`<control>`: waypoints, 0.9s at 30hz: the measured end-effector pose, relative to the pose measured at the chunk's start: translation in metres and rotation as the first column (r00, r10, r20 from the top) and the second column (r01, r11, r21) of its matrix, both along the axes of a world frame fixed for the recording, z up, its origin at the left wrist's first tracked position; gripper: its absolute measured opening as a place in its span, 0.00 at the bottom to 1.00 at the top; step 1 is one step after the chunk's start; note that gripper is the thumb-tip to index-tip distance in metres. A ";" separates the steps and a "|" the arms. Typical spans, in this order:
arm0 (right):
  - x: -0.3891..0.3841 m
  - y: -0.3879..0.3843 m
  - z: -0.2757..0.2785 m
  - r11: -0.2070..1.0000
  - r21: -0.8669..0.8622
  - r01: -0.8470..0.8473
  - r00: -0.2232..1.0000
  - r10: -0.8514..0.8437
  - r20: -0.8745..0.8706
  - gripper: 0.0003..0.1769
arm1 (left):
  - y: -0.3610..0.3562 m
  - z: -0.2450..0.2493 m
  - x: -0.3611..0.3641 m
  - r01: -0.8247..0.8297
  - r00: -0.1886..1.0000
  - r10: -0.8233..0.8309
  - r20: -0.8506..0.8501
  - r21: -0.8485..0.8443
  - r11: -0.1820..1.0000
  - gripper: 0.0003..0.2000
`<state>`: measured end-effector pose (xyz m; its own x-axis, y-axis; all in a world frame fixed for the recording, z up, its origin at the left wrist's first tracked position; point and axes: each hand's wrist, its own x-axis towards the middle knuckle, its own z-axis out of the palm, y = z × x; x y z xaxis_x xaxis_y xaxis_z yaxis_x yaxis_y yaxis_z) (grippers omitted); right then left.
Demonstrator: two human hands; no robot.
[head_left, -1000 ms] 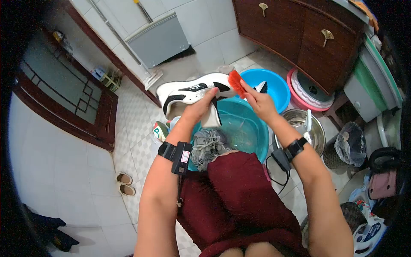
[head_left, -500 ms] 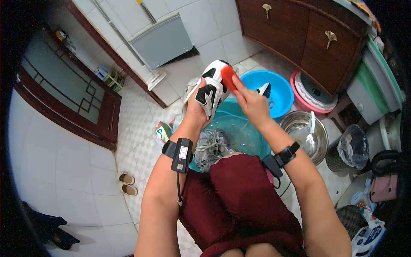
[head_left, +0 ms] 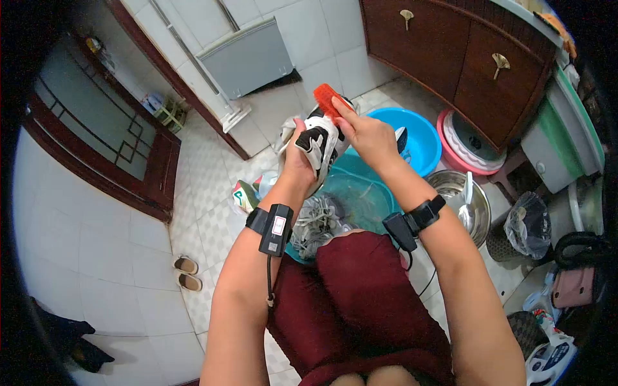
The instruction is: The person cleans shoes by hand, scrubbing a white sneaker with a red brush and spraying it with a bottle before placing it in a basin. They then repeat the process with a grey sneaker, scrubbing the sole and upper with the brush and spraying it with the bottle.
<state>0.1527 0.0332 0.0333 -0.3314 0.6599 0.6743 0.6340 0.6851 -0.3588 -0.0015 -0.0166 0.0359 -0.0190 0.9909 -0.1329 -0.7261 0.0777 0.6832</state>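
Observation:
A white and black sneaker (head_left: 320,138) is held up in my left hand (head_left: 298,161), whose fingers are wrapped round its side. My right hand (head_left: 370,138) grips a red scrubbing brush (head_left: 327,101), which overlaps the toe end of the sneaker. Beneath both hands stands a teal basin (head_left: 370,196) with greyish shoelaces (head_left: 317,222) bunched at its near left. Behind my right wrist is a blue basin (head_left: 421,138), with part of another black and white shoe (head_left: 402,138) showing in it.
To the right sits a steel bowl (head_left: 479,222) with a white-handled tool (head_left: 468,186) in it. A lined waste bin (head_left: 528,225) and pink basin (head_left: 444,128) stand beyond. A brown cabinet (head_left: 431,51) lines the back; slippers (head_left: 187,273) lie on the left floor.
The red brush has moved left and up across the sneaker's toe, turning flatter, and my right hand has shifted left with it. My left hand keeps hold of the sneaker.

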 end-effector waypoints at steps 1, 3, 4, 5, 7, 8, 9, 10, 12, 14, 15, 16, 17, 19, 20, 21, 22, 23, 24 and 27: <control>-0.002 0.000 0.001 1.000 -0.021 0.011 1.000 -0.012 -0.029 0.24 | 0.000 0.003 0.001 0.006 1.000 -0.006 0.023 0.002 1.000 0.32; -0.007 -0.005 -0.001 0.997 -0.066 0.031 0.996 -0.036 -0.081 0.25 | 0.003 0.002 -0.002 0.039 0.998 -0.041 0.055 0.039 0.999 0.31; -0.007 -0.009 -0.004 0.999 -0.045 0.013 0.997 -0.017 -0.073 0.25 | 0.005 0.000 -0.004 0.012 0.999 -0.013 0.044 0.033 0.999 0.31; -0.006 -0.015 -0.012 1.000 -0.027 -0.007 0.998 0.005 -0.066 0.25 | 0.006 -0.004 -0.006 -0.017 0.999 0.017 0.032 0.024 1.000 0.31; -0.005 -0.028 -0.042 0.985 0.116 -0.127 0.990 0.134 -0.054 0.25 | 0.009 -0.013 -0.014 -0.061 0.994 0.060 0.094 0.013 0.998 0.32; -0.005 -0.033 -0.041 0.986 0.106 -0.125 0.991 0.129 -0.030 0.25 | 0.008 -0.010 -0.018 -0.125 0.983 0.128 0.134 -0.036 0.992 0.31; -0.003 -0.035 -0.037 0.987 0.102 -0.123 0.992 0.124 -0.002 0.25 | 0.007 -0.008 -0.018 -0.105 0.986 0.104 0.130 0.000 0.994 0.31; -0.001 -0.036 -0.033 0.988 0.099 -0.122 0.992 0.120 0.030 0.25 | 0.006 -0.006 -0.017 -0.086 0.988 0.080 0.129 0.036 0.996 0.31; -0.003 -0.017 -0.010 0.999 0.027 -0.043 0.999 0.042 0.027 0.25 | 0.007 -0.006 -0.012 -0.058 0.996 0.057 0.066 0.012 0.998 0.31; -0.010 0.002 0.011 0.999 -0.036 0.024 1.000 -0.025 -0.019 0.23 | 0.008 -0.005 -0.006 -0.015 0.997 0.015 0.076 0.004 1.000 0.32; -0.012 0.009 0.021 0.992 -0.128 0.012 0.999 -0.016 -0.037 0.22 | 0.007 -0.004 -0.001 0.014 0.993 -0.015 0.118 0.008 1.000 0.32; -0.014 0.015 0.030 0.976 -0.218 -0.004 0.998 -0.009 -0.057 0.22 | 0.006 -0.003 0.001 0.042 0.986 -0.043 0.159 0.013 0.999 0.32; -0.014 0.018 0.034 0.951 -0.307 -0.021 0.997 -0.004 -0.078 0.22 | 0.005 0.000 0.001 -0.002 0.994 0.002 0.113 -0.001 1.000 0.32; -0.015 0.027 0.014 0.949 -0.252 -0.187 0.942 0.101 -0.321 0.22 | 0.011 -0.006 -0.009 0.005 0.992 -0.013 0.125 0.063 0.998 0.33; -0.014 0.033 0.000 0.942 -0.209 -0.263 0.889 0.152 -0.431 0.22 | 0.006 0.001 -0.007 0.010 0.993 -0.021 0.118 0.101 0.995 0.32; -0.012 0.031 -0.014 0.927 -0.238 -0.291 0.872 0.155 -0.463 0.23 | 0.006 0.001 -0.013 0.010 0.977 -0.025 0.212 0.073 0.997 0.32; -0.009 0.022 -0.033 0.909 -0.267 -0.322 0.854 0.157 -0.497 0.23 | 0.005 0.000 -0.019 0.013 0.953 -0.025 0.303 0.043 0.999 0.31; -0.007 0.010 -0.051 0.888 -0.293 -0.355 0.833 0.158 -0.531 0.23 | 0.006 0.000 -0.021 0.015 0.955 -0.048 0.292 0.114 0.993 0.31; -0.006 -0.003 -0.072 0.884 -0.282 -0.371 0.850 0.202 -0.487 0.23 | 0.007 0.003 -0.025 0.016 0.959 -0.068 0.274 0.187 0.982 0.31; -0.009 -0.027 -0.094 0.859 -0.303 -0.412 0.865 0.264 -0.426 0.22 | 0.009 0.006 -0.025 0.096 0.961 -0.156 0.226 0.257 0.962 0.31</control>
